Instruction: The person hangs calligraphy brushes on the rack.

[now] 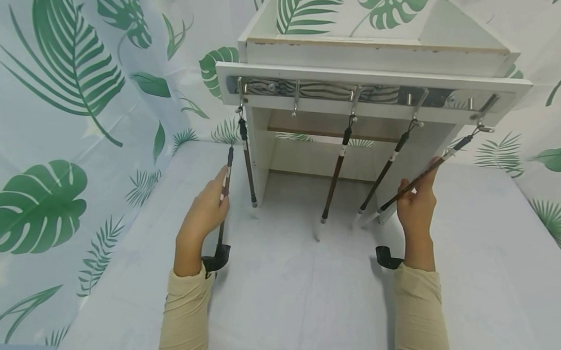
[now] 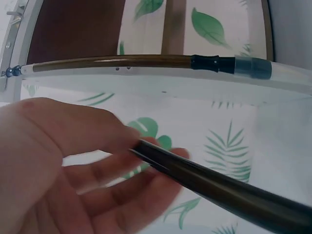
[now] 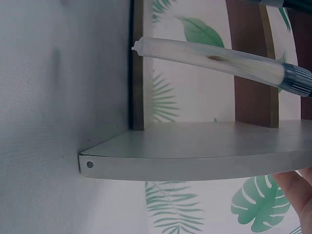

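Observation:
My left hand (image 1: pixel 206 211) pinches the dark handle of a calligraphy brush (image 2: pixel 229 183) between thumb and fingers. This brush stands near upright, left of the white rack (image 1: pixel 374 79), its black top end pointing up. Several similar brushes hang by loops from the rack's metal hooks, among them a leftmost brush (image 1: pixel 248 171) close beside my left hand. At the rack's right side panel (image 3: pixel 195 168) is my right hand (image 1: pixel 416 206), behind the rightmost hanging brush (image 1: pixel 419 176) in the head view. Whether it grips the panel, I cannot tell.
One bare hook (image 1: pixel 295 105) sits between the leftmost brush and a middle brush (image 1: pixel 336 178). Clear caps cover the brush tips, such as this cap (image 3: pixel 209 56). Around the rack is a white surface (image 1: pixel 303 298) and a leaf-print backdrop (image 1: pixel 74 100).

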Demonstrator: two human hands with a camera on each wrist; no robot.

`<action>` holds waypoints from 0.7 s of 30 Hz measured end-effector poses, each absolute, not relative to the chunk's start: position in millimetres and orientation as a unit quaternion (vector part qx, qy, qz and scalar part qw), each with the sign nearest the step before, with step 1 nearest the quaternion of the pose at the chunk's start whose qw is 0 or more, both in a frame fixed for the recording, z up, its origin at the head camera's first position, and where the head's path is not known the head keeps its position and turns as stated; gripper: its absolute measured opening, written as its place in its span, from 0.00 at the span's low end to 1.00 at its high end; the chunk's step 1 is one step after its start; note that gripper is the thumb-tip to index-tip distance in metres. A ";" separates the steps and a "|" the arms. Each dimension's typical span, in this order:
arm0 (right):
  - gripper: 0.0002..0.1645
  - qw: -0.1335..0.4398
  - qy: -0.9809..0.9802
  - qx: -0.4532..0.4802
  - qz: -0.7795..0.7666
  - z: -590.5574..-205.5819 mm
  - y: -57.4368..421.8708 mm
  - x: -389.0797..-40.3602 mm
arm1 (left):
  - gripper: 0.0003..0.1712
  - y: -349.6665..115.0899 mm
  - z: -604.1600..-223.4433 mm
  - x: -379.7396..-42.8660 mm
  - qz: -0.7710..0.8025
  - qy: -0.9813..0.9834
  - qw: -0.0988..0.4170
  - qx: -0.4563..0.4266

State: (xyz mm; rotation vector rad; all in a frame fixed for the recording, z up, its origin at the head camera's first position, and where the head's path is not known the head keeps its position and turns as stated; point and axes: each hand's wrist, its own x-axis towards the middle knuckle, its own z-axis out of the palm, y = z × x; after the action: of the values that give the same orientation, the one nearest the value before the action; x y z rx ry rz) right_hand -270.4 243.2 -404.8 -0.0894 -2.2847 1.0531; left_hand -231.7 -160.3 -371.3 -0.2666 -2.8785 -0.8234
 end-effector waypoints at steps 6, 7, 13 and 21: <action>0.44 0.310 -0.864 -0.032 0.395 -404.5 243.1 -270.1 | 0.36 -158.1 -367.9 -230.0 -0.287 -0.941 0.151 -0.100; 0.44 0.311 -0.864 -0.031 0.394 -404.6 243.2 -270.2 | 0.36 -157.6 -367.3 -229.4 -0.291 -0.937 0.165 -0.104; 0.43 0.318 -0.863 -0.027 0.391 -406.0 243.9 -270.8 | 0.38 -154.2 -363.8 -225.0 -0.310 -0.904 0.261 -0.136; 0.43 0.319 -0.863 -0.031 0.391 -406.9 243.9 -270.7 | 0.36 -150.1 -357.6 -220.1 -0.310 -0.872 0.336 -0.174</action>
State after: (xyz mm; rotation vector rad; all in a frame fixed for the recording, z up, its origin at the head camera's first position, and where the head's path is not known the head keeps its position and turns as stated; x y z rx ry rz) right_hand -270.7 243.9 -406.9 -0.0803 -2.2682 1.0272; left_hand -220.1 -150.1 -357.6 -0.4527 -2.2741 -0.8084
